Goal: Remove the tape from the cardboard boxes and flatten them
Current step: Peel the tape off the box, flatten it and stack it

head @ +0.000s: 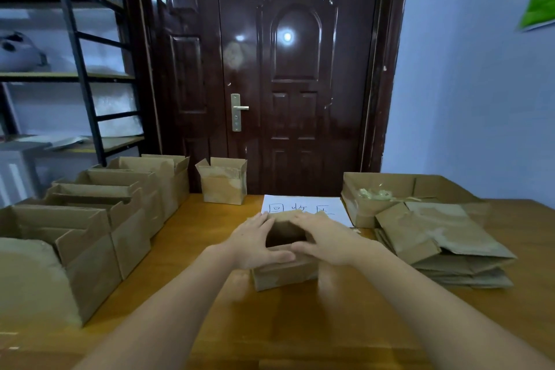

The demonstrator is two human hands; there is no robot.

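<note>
Both hands, left [255, 242] and right [326, 242], grip the small open box [285, 273] between them on the table [300, 324].

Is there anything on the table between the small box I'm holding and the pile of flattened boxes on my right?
Nothing visible. Only bare wooden table lies between the small open box, held by your left hand and right hand, and the stack of flattened boxes. The tray box with tape scraps sits farther back.
</note>
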